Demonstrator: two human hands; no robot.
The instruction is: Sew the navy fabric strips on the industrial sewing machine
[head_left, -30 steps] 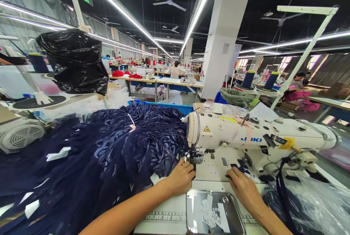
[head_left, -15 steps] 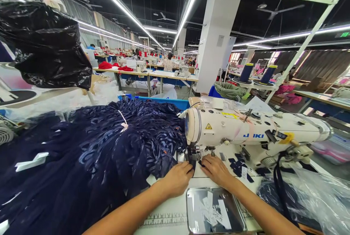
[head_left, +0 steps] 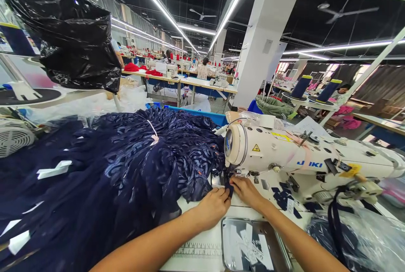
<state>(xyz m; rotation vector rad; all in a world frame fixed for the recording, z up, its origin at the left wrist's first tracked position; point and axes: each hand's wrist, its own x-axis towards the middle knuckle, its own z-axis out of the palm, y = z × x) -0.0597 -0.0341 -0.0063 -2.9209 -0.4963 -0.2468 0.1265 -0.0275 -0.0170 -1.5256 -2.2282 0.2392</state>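
A white sewing machine [head_left: 278,149] stands at the right of centre. Below its needle area, a small piece of navy fabric [head_left: 229,187] lies between my hands. My left hand [head_left: 215,206] has its fingers closed on the fabric's near left side. My right hand [head_left: 246,189] pinches at the fabric's right edge, close to the presser foot. A large heap of navy lace garments [head_left: 142,166], tied with a pale strip [head_left: 154,137], spreads to the left and touches the machine head. White labels lie in a metal tray [head_left: 225,242] in front of my hands.
Small dark pieces [head_left: 283,198] lie on the bed right of my right hand. A clear plastic bag [head_left: 376,229] sits at the right edge. A black plastic bag [head_left: 79,39] hangs at upper left. A person [head_left: 204,68] sits at the tables beyond.
The camera view has turned slightly left, so things appear farther right. My right hand's fingers have drawn together and sit closer to the needle area and the fabric.
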